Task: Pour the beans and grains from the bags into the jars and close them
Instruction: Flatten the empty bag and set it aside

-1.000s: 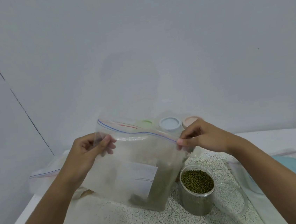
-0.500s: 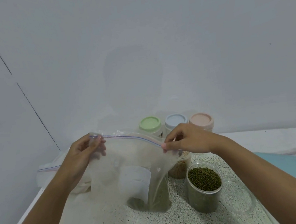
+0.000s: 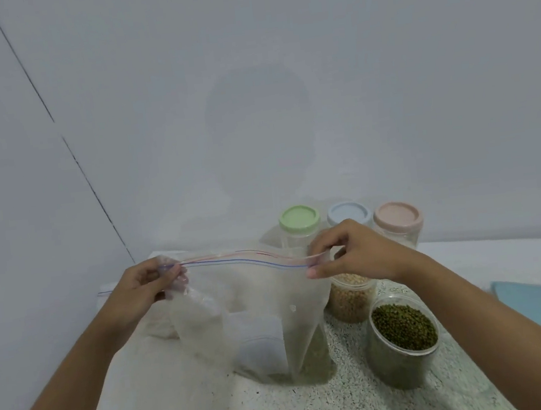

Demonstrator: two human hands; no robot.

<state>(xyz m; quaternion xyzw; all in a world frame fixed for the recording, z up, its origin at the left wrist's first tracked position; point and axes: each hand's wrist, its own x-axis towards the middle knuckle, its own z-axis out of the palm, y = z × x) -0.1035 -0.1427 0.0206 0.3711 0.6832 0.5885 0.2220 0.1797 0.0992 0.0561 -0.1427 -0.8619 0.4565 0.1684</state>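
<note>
The left hand (image 3: 144, 286) and right hand (image 3: 354, 256) pinch the zip bag (image 3: 256, 306) at its mouth, fingers (image 3: 326, 243) closed on plastic. The bag rests on the bench (image 3: 349, 397), just left of the open green-bean jar (image 3: 403, 341). Pouring seems done; next comes lidding that jar.

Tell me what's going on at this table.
A person holds a clear zip bag by its top edge, the left hand pinching one end and the right hand the other. It hangs down to the table with a few green beans left at its bottom. Beside it stands an open jar of green beans, nearly full, no lid on yet.
</note>
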